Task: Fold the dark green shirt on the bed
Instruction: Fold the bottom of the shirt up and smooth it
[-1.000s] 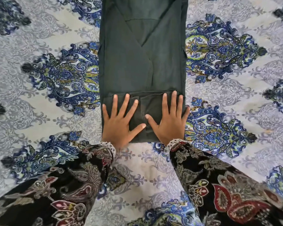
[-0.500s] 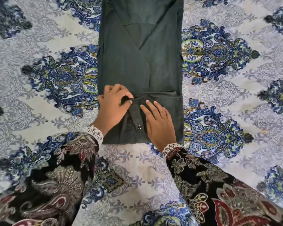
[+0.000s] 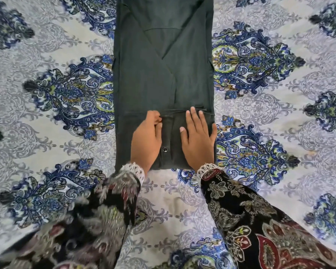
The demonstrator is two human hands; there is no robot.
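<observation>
A dark green shirt [image 3: 163, 78] lies flat on a bed [image 3: 260, 105], folded into a long narrow strip that runs from the top edge of the view down toward the person. The bed has a pale grey cover printed with blue and green ornamental motifs. The near end of the shirt has been turned up over itself, making a shorter doubled band across the bottom.

Both hands are on this band. The left hand [image 3: 146, 140] has its fingers curled at the band's upper edge, pinching the cloth near the middle. The right hand [image 3: 199, 138] lies flat and relaxed, fingers straight, pressing the fabric down on the right side. Between the hands, a small round snap button [image 3: 164, 149] shows on the cloth. Dark floral sleeves [image 3: 250, 220] with white lace cuffs cover both arms; the left sleeve is blurred.
</observation>
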